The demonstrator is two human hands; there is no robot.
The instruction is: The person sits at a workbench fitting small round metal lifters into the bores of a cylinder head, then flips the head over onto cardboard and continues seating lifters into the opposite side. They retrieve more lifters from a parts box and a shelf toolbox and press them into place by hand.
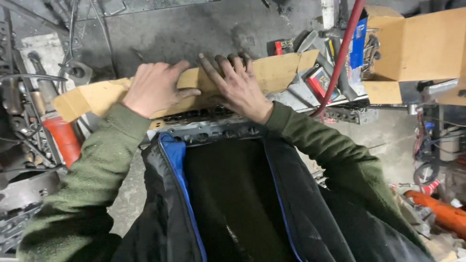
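A long strip of brown cardboard (276,70) lies across a grey metal engine part (213,127) right in front of me. My left hand (155,88) presses flat on the cardboard's left half, thumb pointing right. My right hand (238,85), dirty with grease, lies spread on the middle of the strip, fingers over its far edge. Both hands rest on the cardboard rather than grip it. My green sleeves and dark vest with blue trim hide the near side of the metal part.
An open cardboard box (412,46) stands at the upper right, with a red hose (342,53) running down beside it and small coloured boxes (318,80) below. A red-orange cylinder (63,138) and dark metal parts crowd the left. An orange tube (444,213) lies at lower right on the concrete floor.
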